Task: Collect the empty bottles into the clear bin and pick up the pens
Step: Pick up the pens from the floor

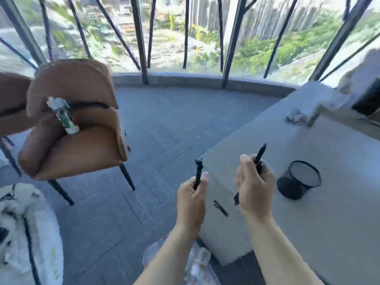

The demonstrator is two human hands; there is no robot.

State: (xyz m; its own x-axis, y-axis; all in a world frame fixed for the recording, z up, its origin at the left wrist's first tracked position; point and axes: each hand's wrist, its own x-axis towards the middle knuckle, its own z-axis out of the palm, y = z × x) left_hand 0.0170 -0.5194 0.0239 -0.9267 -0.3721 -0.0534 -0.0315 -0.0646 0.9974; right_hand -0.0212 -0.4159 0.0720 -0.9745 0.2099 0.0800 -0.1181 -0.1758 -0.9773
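My left hand [191, 199] is closed around a black pen [198, 171] that points up, held off the left corner of the grey desk [329, 212]. My right hand [256, 189] grips another black pen [260, 154] over the desk, its tip pointing up and away. A black mesh pen cup [299, 179] stands on the desk just right of that hand. An empty bottle [62, 115] with a green label lies on the seat of the brown chair [82, 128] at the left. Below my arms, a clear bin [197, 262] is partly visible.
A second brown chair [10, 103] stands at the far left edge. A white fluffy rug [22, 233] with dark markings lies at the lower left. Crumpled paper [296, 117] rests on the desk's far side. Barred windows close off the back.
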